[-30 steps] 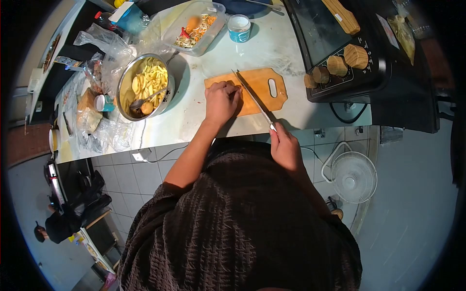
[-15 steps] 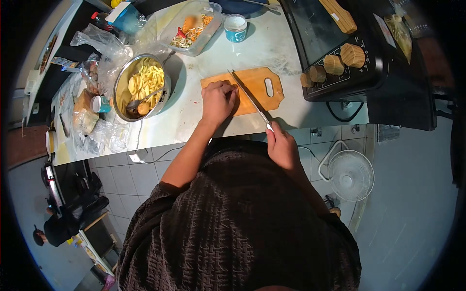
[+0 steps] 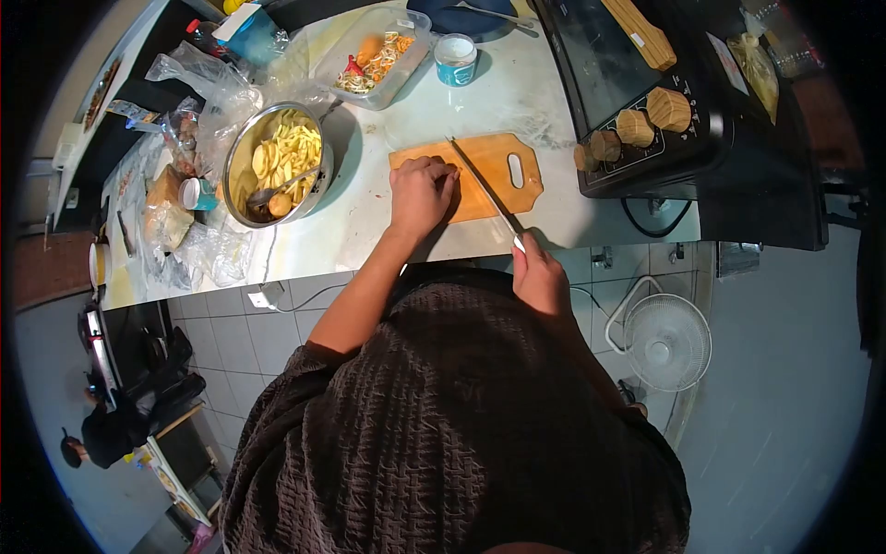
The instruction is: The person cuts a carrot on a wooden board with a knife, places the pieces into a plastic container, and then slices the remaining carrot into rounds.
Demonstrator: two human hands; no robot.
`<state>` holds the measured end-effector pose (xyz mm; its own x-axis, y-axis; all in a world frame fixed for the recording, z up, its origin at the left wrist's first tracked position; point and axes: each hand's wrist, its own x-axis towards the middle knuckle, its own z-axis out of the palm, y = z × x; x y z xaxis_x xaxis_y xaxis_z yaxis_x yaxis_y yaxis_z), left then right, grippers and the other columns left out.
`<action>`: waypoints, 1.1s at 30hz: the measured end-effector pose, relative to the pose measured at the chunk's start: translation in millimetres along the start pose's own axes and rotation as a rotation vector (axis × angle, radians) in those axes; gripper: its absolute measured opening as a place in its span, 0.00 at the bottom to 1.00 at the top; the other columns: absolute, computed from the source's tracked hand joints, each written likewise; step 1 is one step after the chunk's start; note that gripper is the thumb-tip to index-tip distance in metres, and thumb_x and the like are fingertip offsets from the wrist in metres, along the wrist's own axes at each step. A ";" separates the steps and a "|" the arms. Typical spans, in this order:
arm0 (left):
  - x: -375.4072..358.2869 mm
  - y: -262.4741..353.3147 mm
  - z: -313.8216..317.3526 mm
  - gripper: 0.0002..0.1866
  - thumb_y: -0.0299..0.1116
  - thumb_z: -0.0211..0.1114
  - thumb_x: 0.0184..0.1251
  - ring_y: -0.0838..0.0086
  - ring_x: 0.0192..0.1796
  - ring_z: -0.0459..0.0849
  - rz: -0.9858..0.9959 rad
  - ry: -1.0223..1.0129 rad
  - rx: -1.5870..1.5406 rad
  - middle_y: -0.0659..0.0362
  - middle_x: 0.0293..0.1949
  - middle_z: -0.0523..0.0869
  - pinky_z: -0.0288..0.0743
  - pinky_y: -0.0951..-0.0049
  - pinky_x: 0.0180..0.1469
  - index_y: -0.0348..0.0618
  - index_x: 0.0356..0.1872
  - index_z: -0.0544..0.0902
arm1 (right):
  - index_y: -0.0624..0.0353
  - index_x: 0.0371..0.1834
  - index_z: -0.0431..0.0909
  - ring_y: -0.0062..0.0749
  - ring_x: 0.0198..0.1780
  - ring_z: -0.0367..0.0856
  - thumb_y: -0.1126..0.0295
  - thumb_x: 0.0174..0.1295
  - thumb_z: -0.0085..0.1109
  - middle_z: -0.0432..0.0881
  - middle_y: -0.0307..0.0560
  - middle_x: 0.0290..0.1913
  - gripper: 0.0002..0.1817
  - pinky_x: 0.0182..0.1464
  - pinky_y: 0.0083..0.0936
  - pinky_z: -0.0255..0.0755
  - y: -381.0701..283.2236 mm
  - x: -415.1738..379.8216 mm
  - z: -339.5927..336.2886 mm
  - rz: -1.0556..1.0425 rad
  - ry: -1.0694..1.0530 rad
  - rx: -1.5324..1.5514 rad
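Observation:
A wooden cutting board with an oval handle hole lies near the counter's front edge. My left hand rests on its left part, fingers curled and pressed together over something small, mostly hidden beneath them. A bit of reddish colour shows by the fingertips. In my right hand, at the counter's edge, is the white handle of a knife. Its long blade slants across the board, just right of my left fingers and apart from them.
Left of the board stands a metal pot of pale cut pieces with a spoon. Behind are a plastic container of food and a small tub. A black oven borders the right. Plastic bags crowd the left. Another person is at far left.
The whole view has shifted slightly. The knife's tip lies a little further right on the board, away from my left fingers. My left hand keeps its curled pose.

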<state>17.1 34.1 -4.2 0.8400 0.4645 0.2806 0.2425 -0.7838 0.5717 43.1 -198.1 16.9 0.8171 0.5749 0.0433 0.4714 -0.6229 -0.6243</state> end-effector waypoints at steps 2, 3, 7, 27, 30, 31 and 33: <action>-0.6 0.6 1.6 0.06 0.34 0.70 0.61 0.59 0.43 0.83 -0.018 0.016 0.011 0.56 0.35 0.87 0.69 0.60 0.49 0.46 0.35 0.91 | 0.59 0.48 0.74 0.64 0.39 0.82 0.69 0.69 0.56 0.83 0.63 0.36 0.09 0.39 0.51 0.76 3.7 1.5 1.1 0.001 -0.013 0.001; -0.8 0.1 2.4 0.06 0.34 0.70 0.61 0.59 0.43 0.83 -0.018 0.018 0.009 0.56 0.35 0.87 0.69 0.60 0.49 0.46 0.35 0.91 | 0.59 0.48 0.74 0.64 0.39 0.82 0.69 0.69 0.56 0.83 0.63 0.36 0.09 0.39 0.51 0.76 3.3 1.4 0.9 0.000 -0.013 -0.002; 0.7 -4.8 3.5 0.07 0.35 0.70 0.61 0.59 0.43 0.83 -0.056 -0.020 -0.030 0.54 0.34 0.86 0.69 0.59 0.49 0.45 0.35 0.91 | 0.60 0.48 0.74 0.63 0.39 0.82 0.69 0.69 0.56 0.83 0.63 0.36 0.09 0.39 0.51 0.76 -1.5 3.9 -0.2 -0.031 -0.016 0.025; 1.5 -3.5 2.6 0.07 0.33 0.72 0.59 0.55 0.33 0.82 0.032 0.064 -0.026 0.50 0.26 0.84 0.75 0.59 0.39 0.41 0.32 0.91 | 0.60 0.50 0.75 0.65 0.41 0.81 0.68 0.69 0.56 0.83 0.64 0.36 0.11 0.40 0.52 0.75 -4.9 3.3 5.7 0.013 -0.037 0.026; 2.6 -4.8 4.0 0.07 0.33 0.72 0.59 0.55 0.33 0.83 0.050 0.084 -0.027 0.50 0.26 0.84 0.75 0.59 0.39 0.41 0.32 0.91 | 0.61 0.50 0.76 0.64 0.38 0.83 0.64 0.70 0.55 0.83 0.64 0.35 0.13 0.40 0.52 0.76 -2.5 6.2 6.8 -0.003 -0.056 0.032; 2.6 -4.8 4.1 0.07 0.34 0.72 0.59 0.55 0.33 0.83 0.050 0.083 -0.022 0.50 0.27 0.84 0.75 0.58 0.39 0.41 0.32 0.91 | 0.61 0.50 0.76 0.64 0.39 0.83 0.64 0.70 0.55 0.83 0.64 0.35 0.13 0.40 0.52 0.76 -2.3 6.3 6.7 0.011 -0.065 0.031; 2.2 -5.2 4.4 0.07 0.34 0.72 0.59 0.55 0.33 0.83 0.054 0.080 -0.017 0.50 0.27 0.85 0.75 0.58 0.39 0.41 0.32 0.91 | 0.61 0.50 0.76 0.64 0.39 0.83 0.64 0.70 0.55 0.83 0.64 0.35 0.13 0.40 0.52 0.76 -2.3 6.6 6.5 0.026 -0.072 0.033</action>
<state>19.8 37.4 -9.9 0.8099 0.4540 0.3714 0.1892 -0.8016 0.5672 45.3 -189.4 13.5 0.8026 0.5959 -0.0289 0.4379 -0.6213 -0.6498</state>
